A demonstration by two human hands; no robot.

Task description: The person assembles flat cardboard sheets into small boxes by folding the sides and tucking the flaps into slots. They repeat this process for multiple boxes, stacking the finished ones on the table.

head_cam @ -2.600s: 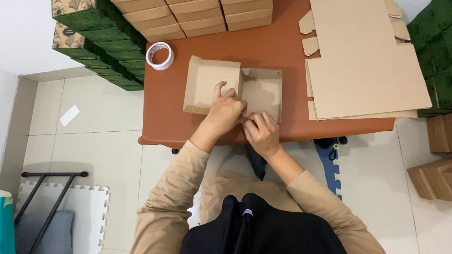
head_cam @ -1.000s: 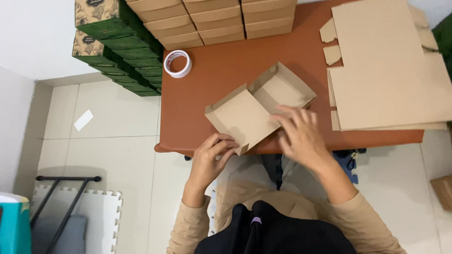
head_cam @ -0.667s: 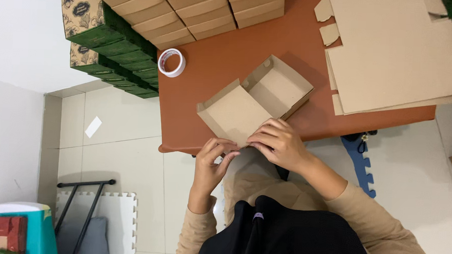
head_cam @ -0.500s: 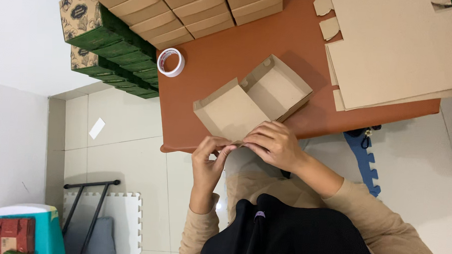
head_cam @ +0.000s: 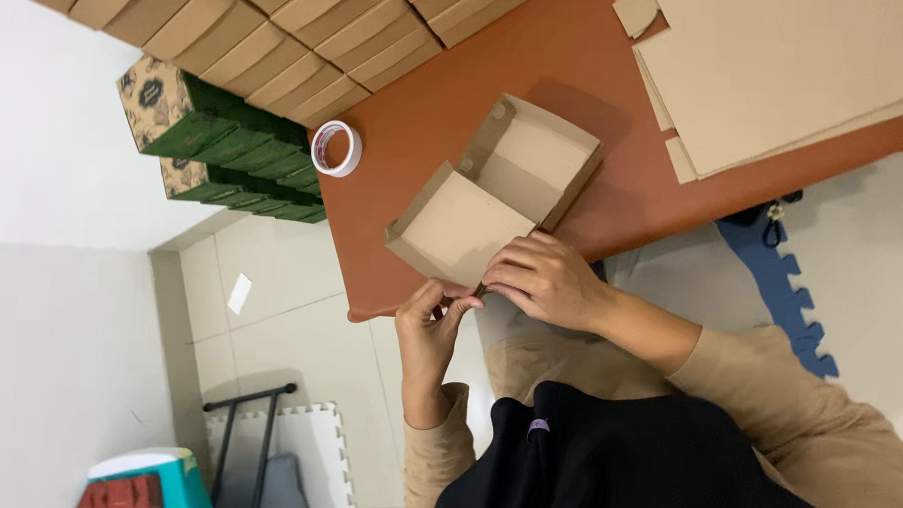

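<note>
While the half-folded cardboard box (head_cam: pixel 499 191) lay just beside the tape roll (head_cam: pixel 335 148), I judged my left hand (head_cam: pixel 431 328) and right hand (head_cam: pixel 546 279), pinching its near flap, were mid-fold, needing that flap tucked next.

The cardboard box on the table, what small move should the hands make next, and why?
Probably press the near flap down flat. Both the left hand and right hand pinch the near edge of the cardboard box, which lies open and half-folded.

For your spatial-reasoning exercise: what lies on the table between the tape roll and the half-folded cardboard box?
Nothing: in the head view, only bare brown table separates the tape roll from the cardboard box.
</note>
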